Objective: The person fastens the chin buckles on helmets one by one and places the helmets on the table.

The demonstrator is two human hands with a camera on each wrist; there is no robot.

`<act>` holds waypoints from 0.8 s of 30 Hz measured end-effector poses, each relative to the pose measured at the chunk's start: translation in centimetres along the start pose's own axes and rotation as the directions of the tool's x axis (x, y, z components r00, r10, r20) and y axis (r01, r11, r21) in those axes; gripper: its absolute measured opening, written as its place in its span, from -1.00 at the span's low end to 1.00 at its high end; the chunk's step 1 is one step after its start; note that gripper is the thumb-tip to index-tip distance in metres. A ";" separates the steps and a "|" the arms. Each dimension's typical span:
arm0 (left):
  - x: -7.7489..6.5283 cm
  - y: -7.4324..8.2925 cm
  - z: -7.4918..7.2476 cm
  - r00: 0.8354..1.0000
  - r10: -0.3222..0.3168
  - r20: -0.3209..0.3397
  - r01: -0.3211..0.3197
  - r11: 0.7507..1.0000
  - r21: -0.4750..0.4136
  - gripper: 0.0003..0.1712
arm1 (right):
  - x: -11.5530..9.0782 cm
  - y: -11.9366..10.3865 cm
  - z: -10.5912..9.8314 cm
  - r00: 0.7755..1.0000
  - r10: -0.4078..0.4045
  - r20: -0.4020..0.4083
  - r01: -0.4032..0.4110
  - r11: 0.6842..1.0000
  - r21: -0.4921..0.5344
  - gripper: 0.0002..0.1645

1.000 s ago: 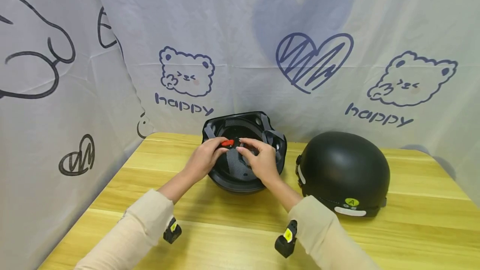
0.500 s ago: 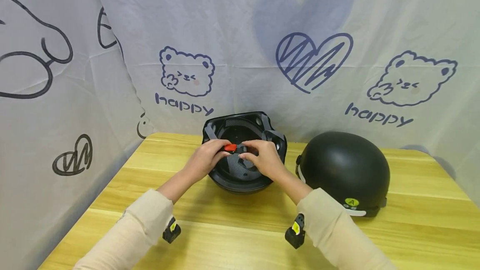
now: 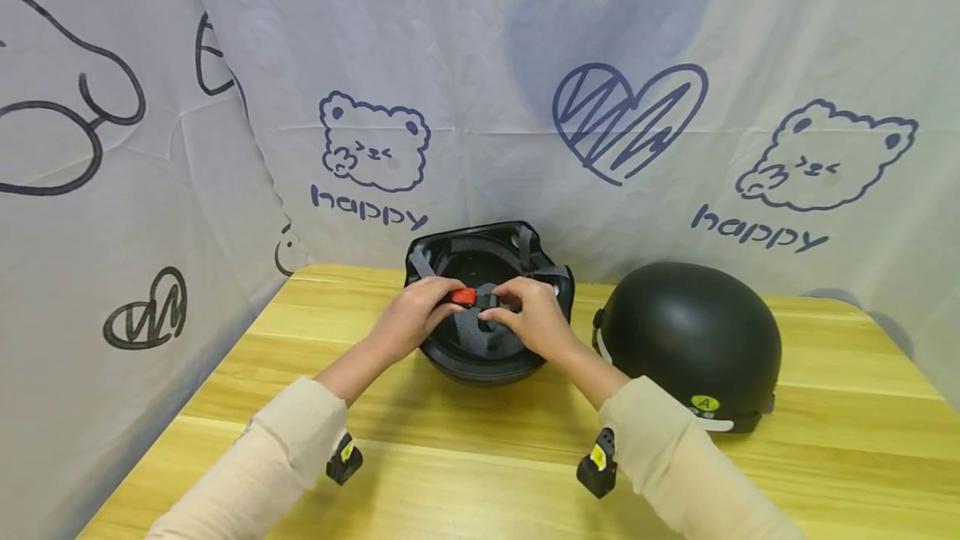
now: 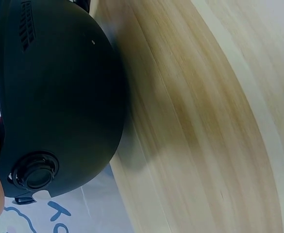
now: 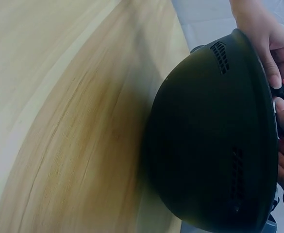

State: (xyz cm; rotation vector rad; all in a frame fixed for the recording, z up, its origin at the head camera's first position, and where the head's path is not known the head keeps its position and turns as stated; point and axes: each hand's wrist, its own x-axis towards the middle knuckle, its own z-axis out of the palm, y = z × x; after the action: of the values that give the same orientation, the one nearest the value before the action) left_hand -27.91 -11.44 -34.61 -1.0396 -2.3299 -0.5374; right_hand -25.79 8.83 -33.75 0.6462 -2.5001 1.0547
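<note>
Over the upturned helmet [image 3: 480, 357], left hand [image 3: 408, 319] pinches red buckle [image 3: 462, 297]; right hand [image 3: 534, 319] pinches mating strap end, nearly touching.

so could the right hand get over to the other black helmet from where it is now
Probably yes: the right hand pinches the buckle over the upturned helmet, and the dome-up helmet sits just beside it, nothing between them.

Upturned helmet [image 3: 480, 332] – matt black plastic shell, mesh-like padding, woven straps inside; red buckle [image 3: 462, 297] looks smooth plastic. 2nd helmet [image 3: 690, 340] same matt finish. Table [image 3: 825, 440] – pale wood, visible grain. Backdrop [image 3: 480, 65]: creased cloth.
</note>
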 end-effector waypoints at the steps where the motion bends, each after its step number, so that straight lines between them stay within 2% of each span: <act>1: 0.1 0.0 0.0 1.000 0.010 -0.001 -0.010 1.000 0.004 -0.69 | 0.0 0.0 -0.1 1.000 -0.001 0.003 0.001 1.000 -0.003 -0.64; 12: 0.4 0.3 0.0 0.996 0.086 -0.010 -0.086 0.996 0.020 -0.69 | -0.3 0.6 -0.2 0.999 -0.047 0.007 0.047 0.998 -0.047 -0.64; 24: 0.1 0.2 0.3 0.993 0.113 -0.016 -0.112 0.992 0.059 -0.68 | -0.7 0.8 0.0 0.994 -0.105 -0.042 0.101 0.992 -0.075 -0.67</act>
State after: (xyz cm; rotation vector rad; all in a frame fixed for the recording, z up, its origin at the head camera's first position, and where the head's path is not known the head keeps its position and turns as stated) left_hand -27.90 -11.05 -34.71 -1.1261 -2.2405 -0.4324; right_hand -25.61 9.46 -34.55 0.7136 -2.4256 0.9268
